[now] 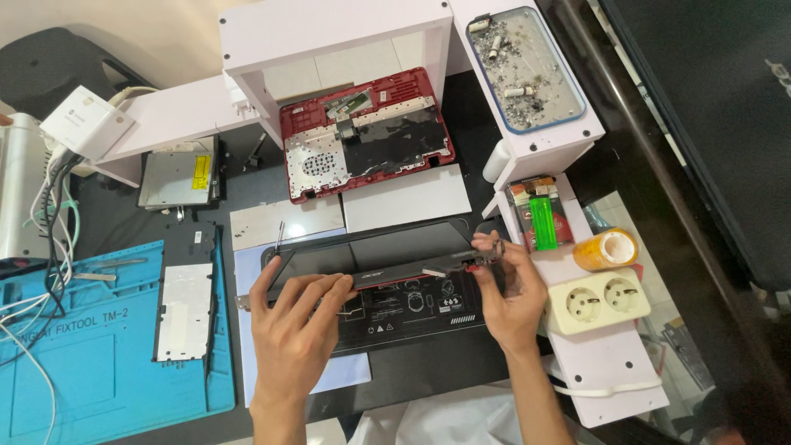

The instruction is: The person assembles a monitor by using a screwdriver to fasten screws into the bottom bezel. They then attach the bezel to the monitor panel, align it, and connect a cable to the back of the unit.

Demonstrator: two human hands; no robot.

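A black laptop screen assembly (375,247) lies across the desk in front of me, over a black base panel (412,309) with white symbols. My left hand (301,325) rests on the near edge of the screen assembly, fingers spread over its left half. My right hand (507,288) pinches the small metal hinge (490,250) at the assembly's right end. A thin screwdriver (279,239) stands by the left corner.
A red laptop shell (362,136) leans under a white shelf (329,33) at the back. A blue work mat (99,354) with a black keyboard panel (185,297) lies left. A white double socket (597,301), orange tape roll (606,247), green lighter (542,222) and screw tray (523,66) sit right.
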